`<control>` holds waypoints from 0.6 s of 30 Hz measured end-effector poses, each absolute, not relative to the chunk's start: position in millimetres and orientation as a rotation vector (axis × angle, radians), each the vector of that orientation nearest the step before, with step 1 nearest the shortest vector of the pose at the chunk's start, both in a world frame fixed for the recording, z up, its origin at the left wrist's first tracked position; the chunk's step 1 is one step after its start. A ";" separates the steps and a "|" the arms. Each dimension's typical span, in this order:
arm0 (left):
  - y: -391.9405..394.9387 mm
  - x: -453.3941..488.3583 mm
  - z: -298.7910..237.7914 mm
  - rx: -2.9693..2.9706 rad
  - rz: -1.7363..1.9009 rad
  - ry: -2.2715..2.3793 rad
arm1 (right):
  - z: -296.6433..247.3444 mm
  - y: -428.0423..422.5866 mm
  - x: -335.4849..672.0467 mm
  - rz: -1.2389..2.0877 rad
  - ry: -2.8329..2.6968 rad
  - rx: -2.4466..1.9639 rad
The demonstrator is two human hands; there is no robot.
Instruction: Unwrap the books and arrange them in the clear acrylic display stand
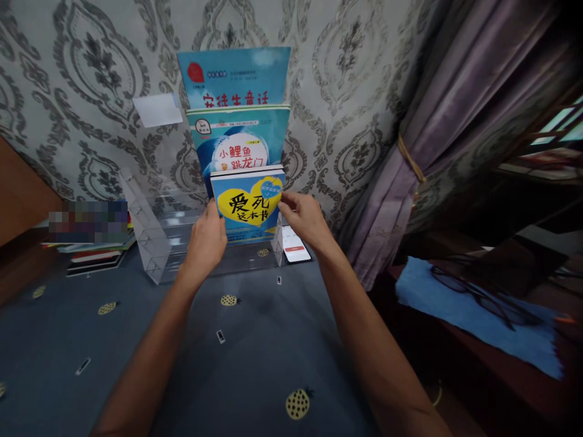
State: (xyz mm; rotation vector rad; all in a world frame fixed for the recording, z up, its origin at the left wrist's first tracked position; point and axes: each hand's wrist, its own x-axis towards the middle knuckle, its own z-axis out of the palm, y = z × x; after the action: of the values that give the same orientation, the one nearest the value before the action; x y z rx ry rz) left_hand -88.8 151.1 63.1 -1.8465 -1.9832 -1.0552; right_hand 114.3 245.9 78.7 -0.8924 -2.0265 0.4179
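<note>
blue book (247,203) between the left hand (206,244) and right hand (303,218), touching both.

A phone (296,244) lay on pineapple-print cloth (191,370), with a stack of books (95,258) far left. Glasses (478,297) rested on a blue rag (437,300) on the dark worktop (478,370), near a tied purple curtain (378,164). A white note (157,110) clung to damask wallpaper (82,103).

You are in a home: damask wallpaper (91,79) runs left of the tied-back purple curtain (387,133), with pineapple-print blue fabric (59,358) spread below the wallpaper.
</note>
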 end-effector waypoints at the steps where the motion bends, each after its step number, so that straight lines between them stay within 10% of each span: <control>1: 150.7 -88.0 62.6 -1.844 -1.052 -1.989 | 78.6 245.7 114.3 0.407 -2.027 -0.893; 18: 148.2 -96.2 69.7 -1.957 -1.012 -2.043 | 79.6 247.6 118.5 0.507 -2.053 -0.925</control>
State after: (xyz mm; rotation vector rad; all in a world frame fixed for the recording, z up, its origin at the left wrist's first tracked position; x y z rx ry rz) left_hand -96.2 148.2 69.7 -1.9572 -2.0427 -1.0122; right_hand 118.5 247.6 79.6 -0.9248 -2.0533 0.5066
